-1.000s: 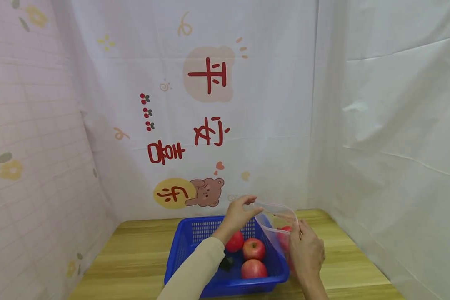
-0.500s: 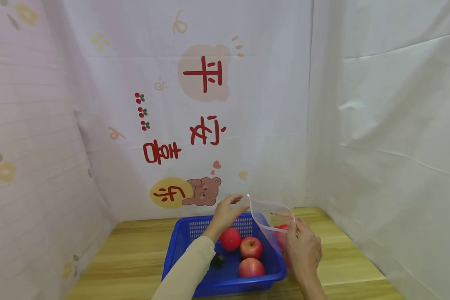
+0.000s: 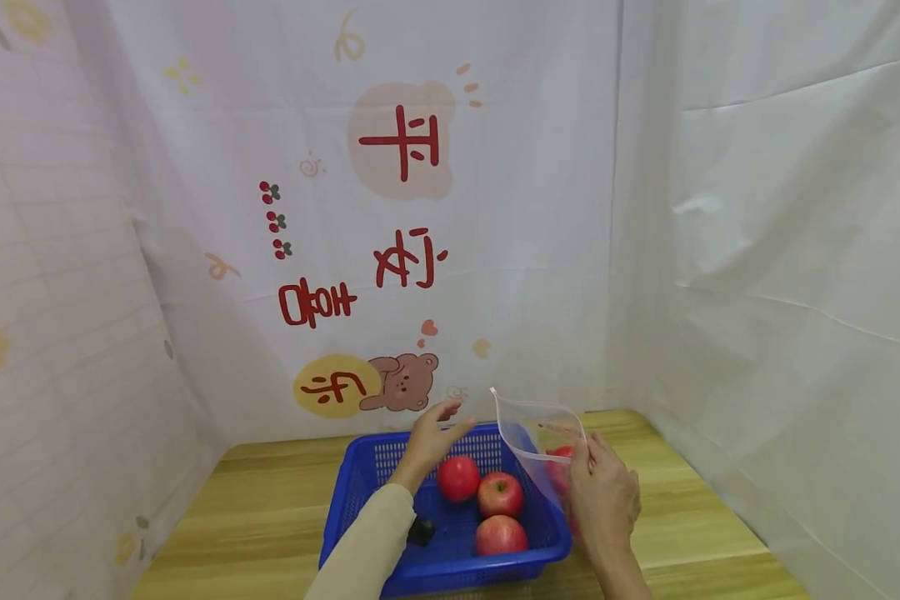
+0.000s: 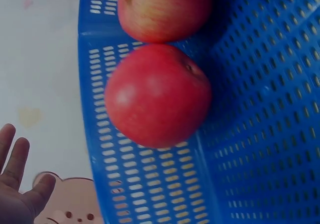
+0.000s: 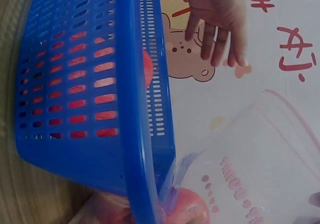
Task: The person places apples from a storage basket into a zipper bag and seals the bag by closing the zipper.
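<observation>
My left hand (image 3: 429, 440) hovers over the far side of the blue basket (image 3: 339, 500), fingers apart and holding nothing. Below it, three red apples lie in the basket: one apple (image 3: 458, 478) at the back, another apple (image 3: 500, 495) against it, and an apple (image 3: 501, 536) in front. On the right, my right hand (image 3: 606, 492) pinches the rim of a clear zip bag (image 3: 528, 437), whose mouth gapes toward the left hand. Red fruit, seemingly an apple (image 5: 189, 208), shows through the bag beside the basket wall. Pink print marks the bag in the right wrist view.
A small black object (image 3: 422, 531) lies in the basket, partly behind the left sleeve. The basket stands on a wood-grain table (image 3: 690, 508). A white cloth backdrop (image 3: 525, 208) with red characters and a bear closes off the back; cloth also hangs at both sides.
My left hand has let go of the bag's edge and drawn away to the left. The right hand keeps its grip on the bag. The head view has shifted slightly.
</observation>
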Demonstrator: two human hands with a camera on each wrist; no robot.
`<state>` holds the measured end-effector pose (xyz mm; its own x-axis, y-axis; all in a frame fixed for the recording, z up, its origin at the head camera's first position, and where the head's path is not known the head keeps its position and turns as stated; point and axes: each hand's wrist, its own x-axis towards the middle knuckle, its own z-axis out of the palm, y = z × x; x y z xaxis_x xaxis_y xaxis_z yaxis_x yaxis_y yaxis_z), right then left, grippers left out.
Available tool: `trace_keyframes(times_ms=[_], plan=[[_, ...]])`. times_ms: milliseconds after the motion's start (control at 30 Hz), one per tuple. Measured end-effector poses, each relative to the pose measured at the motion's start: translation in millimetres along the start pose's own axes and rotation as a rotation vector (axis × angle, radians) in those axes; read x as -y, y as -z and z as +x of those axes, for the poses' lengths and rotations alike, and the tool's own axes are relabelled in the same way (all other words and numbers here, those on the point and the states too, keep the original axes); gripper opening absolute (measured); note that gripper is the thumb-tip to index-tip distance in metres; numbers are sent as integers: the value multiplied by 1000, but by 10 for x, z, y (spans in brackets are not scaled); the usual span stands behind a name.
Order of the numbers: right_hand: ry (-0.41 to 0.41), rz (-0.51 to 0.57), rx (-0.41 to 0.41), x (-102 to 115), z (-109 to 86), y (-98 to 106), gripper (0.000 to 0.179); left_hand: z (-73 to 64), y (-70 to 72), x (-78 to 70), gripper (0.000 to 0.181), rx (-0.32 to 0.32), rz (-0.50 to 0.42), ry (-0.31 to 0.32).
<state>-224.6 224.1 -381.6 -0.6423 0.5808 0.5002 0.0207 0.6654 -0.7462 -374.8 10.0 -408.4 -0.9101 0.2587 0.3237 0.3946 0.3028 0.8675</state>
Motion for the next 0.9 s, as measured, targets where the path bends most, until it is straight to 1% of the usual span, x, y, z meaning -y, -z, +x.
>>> trace_keyframes(times_ms=[233,400,467,633,900], plan=[[-1,2,-1,20,17,11,34,5,15,148,59,-17,-2,54],[-5,-15,-10,21,3,25,34,-24,-24,272,61,-3,10,115],[-1,-13,-8,15,0,24,34,-38,-33,319,63,4,20,130],[2,6,1,8,0,23,34,-35,-31,398,63,21,35,135],[6,14,29,-11,3,31,37,13,-5,415,65,52,37,144]])
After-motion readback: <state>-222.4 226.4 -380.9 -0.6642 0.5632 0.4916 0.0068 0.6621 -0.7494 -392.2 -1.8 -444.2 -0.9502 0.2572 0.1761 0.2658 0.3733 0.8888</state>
